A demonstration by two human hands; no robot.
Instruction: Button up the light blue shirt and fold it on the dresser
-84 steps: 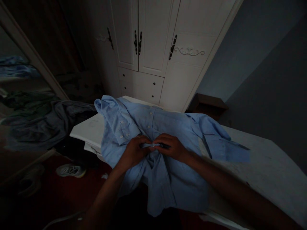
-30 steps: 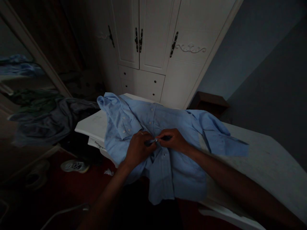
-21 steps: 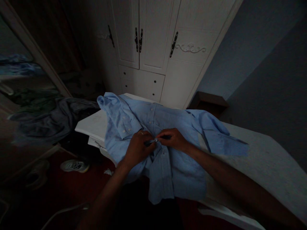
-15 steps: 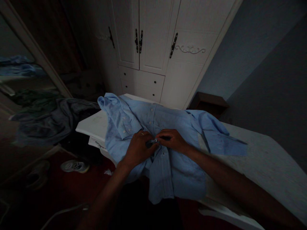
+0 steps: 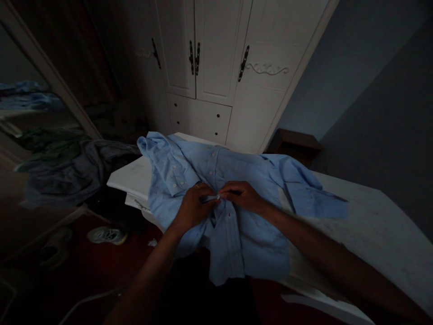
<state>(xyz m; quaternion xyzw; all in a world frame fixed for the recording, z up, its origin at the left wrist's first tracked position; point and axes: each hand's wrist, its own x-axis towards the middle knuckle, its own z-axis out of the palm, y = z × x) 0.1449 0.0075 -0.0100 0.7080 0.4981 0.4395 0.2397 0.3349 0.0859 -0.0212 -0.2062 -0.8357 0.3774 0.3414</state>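
A light blue button-up shirt [image 5: 264, 243] lies spread over the white table, its lower front hanging past the near edge. My left hand [image 5: 196, 205] pinches one side of the front opening, thumb and fingers closed on the cloth. Opposite it, my right hand [image 5: 241, 195] pinches the buttonhole strip, its fingertips nearly meeting those of the left. Between the fingertips shows a small pale button [image 5: 218, 197], partly hidden. Farther up the front, buttons [image 5: 212, 163] show along the strip. One sleeve [image 5: 171, 164] is folded in at the left; the other sleeve [image 5: 311, 194] reaches out to the right.
The white table [image 5: 365, 230] extends right. Beyond it stands a white wardrobe [image 5: 216, 58] with dark handles. Grey and green clothes [image 5: 77, 171] are heaped at left. A shoe [image 5: 107, 235] rests on the red floor. A brown wooden box [image 5: 294, 144] stands behind the table.
Both hands stay at the same button, with the left fingers drawn slightly closer around the cloth. The shirt lies almost as before, and the view has shifted a little.
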